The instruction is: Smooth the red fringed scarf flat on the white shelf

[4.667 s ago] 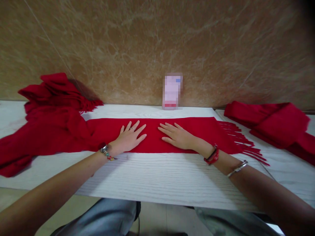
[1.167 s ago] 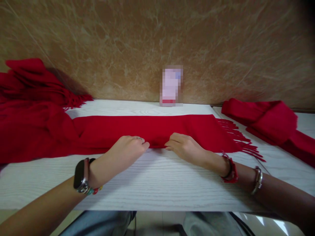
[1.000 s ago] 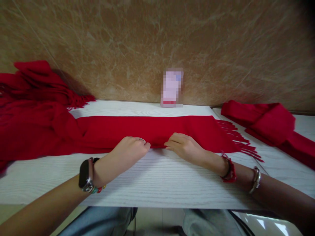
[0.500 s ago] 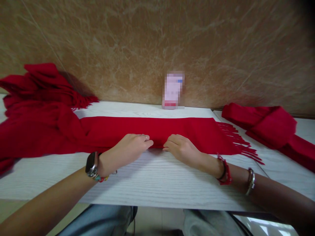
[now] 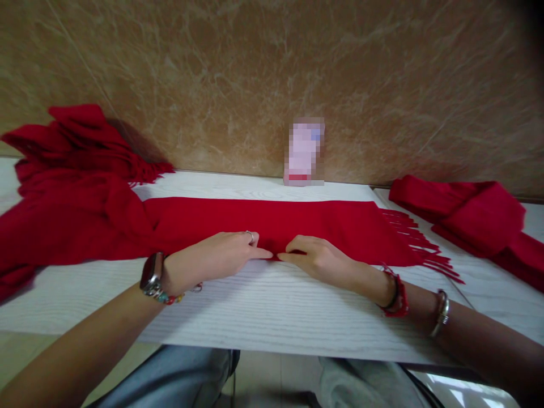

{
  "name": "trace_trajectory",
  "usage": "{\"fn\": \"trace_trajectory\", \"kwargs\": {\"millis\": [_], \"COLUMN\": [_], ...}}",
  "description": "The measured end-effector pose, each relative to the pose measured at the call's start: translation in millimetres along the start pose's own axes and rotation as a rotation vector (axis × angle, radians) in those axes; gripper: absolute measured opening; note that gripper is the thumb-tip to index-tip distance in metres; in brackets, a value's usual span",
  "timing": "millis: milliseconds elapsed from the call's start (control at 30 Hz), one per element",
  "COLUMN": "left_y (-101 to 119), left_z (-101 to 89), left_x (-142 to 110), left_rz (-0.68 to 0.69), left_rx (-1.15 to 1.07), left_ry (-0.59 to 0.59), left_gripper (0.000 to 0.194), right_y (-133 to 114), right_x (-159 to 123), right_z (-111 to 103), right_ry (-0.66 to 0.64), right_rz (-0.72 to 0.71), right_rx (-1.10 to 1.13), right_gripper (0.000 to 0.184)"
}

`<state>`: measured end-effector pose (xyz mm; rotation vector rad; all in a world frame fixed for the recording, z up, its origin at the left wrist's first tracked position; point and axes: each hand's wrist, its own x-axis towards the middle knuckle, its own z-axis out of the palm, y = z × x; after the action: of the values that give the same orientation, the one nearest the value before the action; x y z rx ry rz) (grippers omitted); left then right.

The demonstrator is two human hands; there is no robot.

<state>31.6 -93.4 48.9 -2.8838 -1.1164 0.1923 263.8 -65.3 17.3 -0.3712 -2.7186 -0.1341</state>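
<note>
A red scarf [image 5: 263, 214] lies in a long flat strip across the table, its fringe at the right end and a bunched part at the left. My left hand [image 5: 229, 249] is at the strip's near edge, closed on the cloth with the index finger stretched along the edge. Just to its right, my right hand [image 5: 317, 258] pinches the same edge. The two index fingertips almost meet, and what lies beneath the curled fingers is hidden. A watch [image 5: 152, 273] is on my left wrist.
At the back left, bunched red cloth [image 5: 76, 141] rests against the brown marbled wall [image 5: 212, 85]. A folded red scarf [image 5: 480, 218] lies at the right. A blurred-out pinkish object [image 5: 304, 150] leans against the wall. The white table's [image 5: 255, 317] front edge runs above my legs.
My index fingers have straightened along the scarf's near edge, and the fingertips have come closer together. The whole view has shifted slightly; the scarf lies as before.
</note>
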Motion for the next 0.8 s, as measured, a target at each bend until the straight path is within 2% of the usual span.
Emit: {"fn": "trace_trajectory", "kwargs": {"millis": [67, 200, 400, 533, 667, 733, 800], "left_y": [0, 2, 2, -6, -10, -9, -8], "left_z": [0.4, -2.1, 6.4, 15.3, 11.7, 9.0, 8.9], "left_x": [-2, -4, 5, 1, -5, -3, 2], "left_rz": [-0.010, -0.076, -0.101, -0.219, -0.330, -0.355, -0.349], "left_rx": [0.020, 0.022, -0.010, -0.141, -0.219, -0.211, -0.179], "left_ry": [-0.018, -0.057, 0.046, -0.109, -0.221, -0.192, -0.109], "left_gripper": [0.048, 0.039, 0.038, 0.047, 0.051, 0.051, 0.050], "right_y": [-1, 0, 2, 5, 7, 7, 7], "right_x": [0, -1, -2, -3, -4, -3, -2], "right_z": [-1, 0, -1, -4, -7, -7, -6], "right_ry": [-0.012, -0.001, -0.007, -0.052, -0.075, -0.058, -0.001], "right_rz": [0.020, 0.055, 0.080, 0.088, 0.112, 0.145, 0.213], "right_rx": [0.028, 0.098, 0.212, 0.347, 0.437, 0.446, 0.382], "right_gripper": [0.028, 0.029, 0.025, 0.026, 0.025, 0.025, 0.028]}}
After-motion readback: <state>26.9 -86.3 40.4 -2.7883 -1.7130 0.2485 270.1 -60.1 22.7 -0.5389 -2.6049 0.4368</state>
